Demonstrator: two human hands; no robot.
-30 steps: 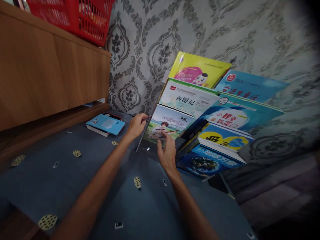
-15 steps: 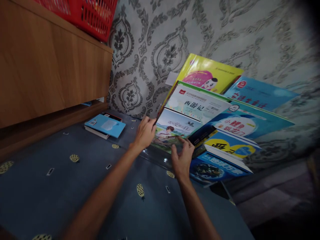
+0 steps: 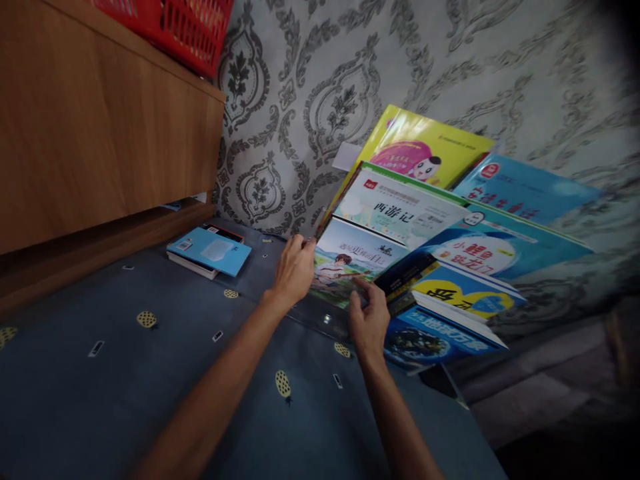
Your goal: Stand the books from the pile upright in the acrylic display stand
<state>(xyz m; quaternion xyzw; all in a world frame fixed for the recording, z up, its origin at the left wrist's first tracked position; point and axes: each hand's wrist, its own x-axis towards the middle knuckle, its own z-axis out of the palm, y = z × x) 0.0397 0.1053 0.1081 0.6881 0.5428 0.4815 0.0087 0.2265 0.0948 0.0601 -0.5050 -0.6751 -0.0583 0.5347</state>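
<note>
My left hand (image 3: pixel 295 272) is closed at the left edge of a storybook (image 3: pixel 334 268) with a child playing guitar on its cover. My right hand (image 3: pixel 369 321) is at the lower right of that book, thumb and forefinger apart, fingertips against or just before the cover. The book leans back at the front of a tiered row. Behind it rise a pale book with a green top edge (image 3: pixel 395 203) and a yellow book (image 3: pixel 427 143). To the right stand a teal book (image 3: pixel 493 250), a blue book (image 3: pixel 530 190), a yellow-and-blue book (image 3: pixel 463 293) and a blue globe book (image 3: pixel 425 337).
A small stack of books, a light-blue one (image 3: pixel 213 250) on top, lies on the dark pineapple-print cloth (image 3: pixel 200 373). At left stands a wooden cabinet (image 3: pixel 110 127) with a red plastic basket (image 3: pixel 193 33) on it. Patterned wallpaper (image 3: pixel 340 100) covers the wall behind.
My right hand has drawn slightly back and down along the book's lower right, its forefinger more bent. The left hand stays at the left edge. The view has shifted slightly.
</note>
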